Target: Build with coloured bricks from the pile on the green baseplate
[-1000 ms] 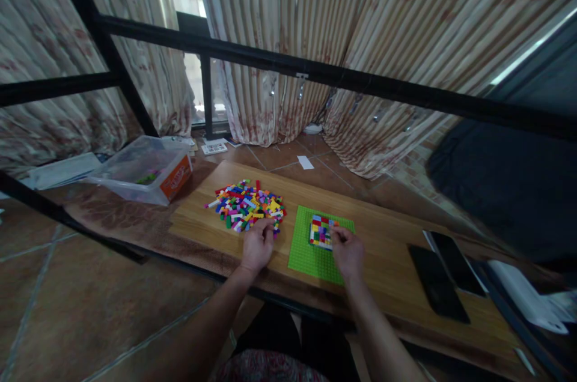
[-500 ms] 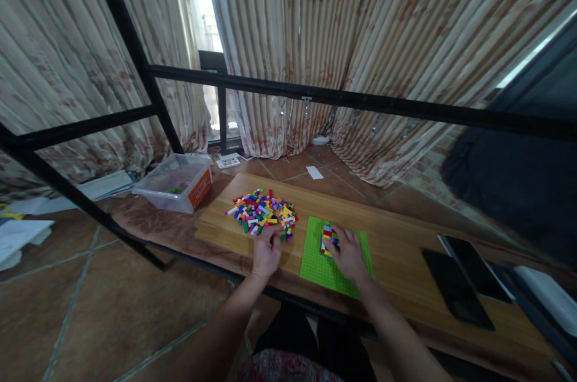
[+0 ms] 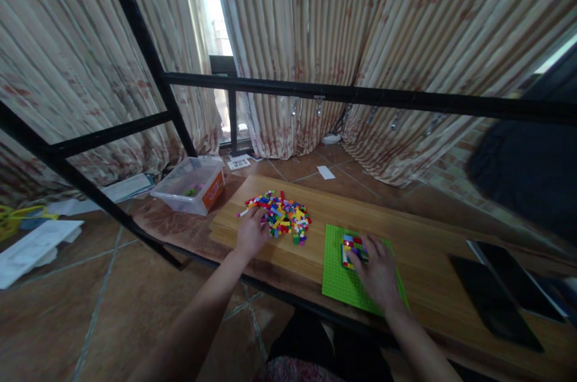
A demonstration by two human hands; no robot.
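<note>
My left hand point(image 3: 252, 232) is at the near left edge of a heap of small coloured toy bricks point(image 3: 291, 214). Its fingers are bent down and together among the bricks; whatever lies between the fingertips is too small to make out. On the green baseplate point(image 3: 336, 277) sits a small block of joined bricks point(image 3: 351, 245) in red, blue, yellow, white and other colours. My right hand point(image 3: 378, 268) grips this block from the right, thumb at its near side and fingers at its far side, hiding part of it.
A clear plastic box point(image 3: 187, 187) with an orange label and some bricks inside stands left of the wooden board point(image 3: 279, 256). Two dark flat panels point(image 3: 496, 304) lie at the right. A black metal rail point(image 3: 360, 93) crosses in front of the curtains point(image 3: 311, 15).
My left hand has moved leftward along the heap, from its near edge to its left side. My right hand stays at the brick block. The whole view has shifted slightly.
</note>
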